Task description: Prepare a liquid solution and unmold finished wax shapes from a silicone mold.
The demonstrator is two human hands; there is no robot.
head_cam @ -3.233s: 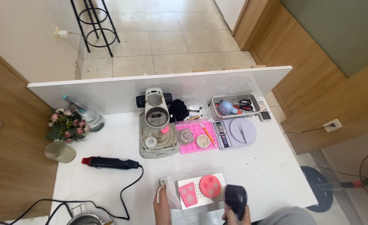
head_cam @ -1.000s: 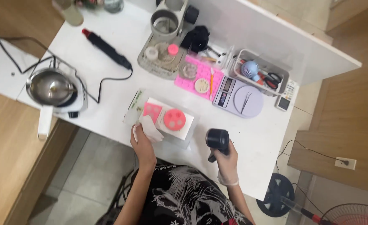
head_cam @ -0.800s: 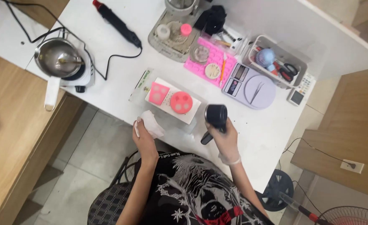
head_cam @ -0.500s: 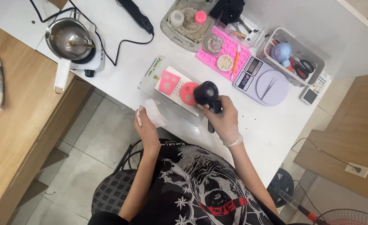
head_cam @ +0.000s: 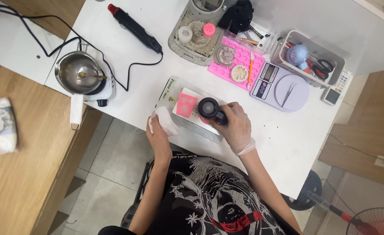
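2 hands work at the near edge of the white bench [head_cam: 287, 143]. The right hand [head_cam: 236, 126], in a thin clear glove, is clenched around 1 black handheld tool [head_cam: 212, 110], its round head pressed down over a red mould on the white tray [head_cam: 191, 109]; most of that red mould is hidden under the tool. Just beside it on the tray sits 1 pink square mould [head_cam: 186, 105]. The left hand [head_cam: 159, 132] grasps 1 crumpled white tissue [head_cam: 166, 122], touching the tray's near-left corner.

Toward the far edge lie 1 pink silicone mat [head_cam: 239, 61] with 2 round pieces on it, 1 digital scale [head_cam: 281, 85] carrying 1 pair of tweezers [head_cam: 289, 90], and 1 grey tray [head_cam: 196, 32] holding 1 white and 1 pink small round piece. Its far end is cut off by the frame. 1 clear bin [head_cam: 311, 58] near the far-right corner holds 1 blue ball-like thing and 1 pair of scissors; the rest inside is hard to make out. 1 black pouch-like thing [head_cam: 237, 15] by the far edge cannot be identified.

At the left edge stands 1 small hot plate with 1 metal pot [head_cam: 78, 74]; 1 black heat gun [head_cam: 135, 28] with a red tip lies near the far-left corner, its cord looping across the bench. 1 wrapped white packet [head_cam: 0, 124] rests on the wooden surface to the left.
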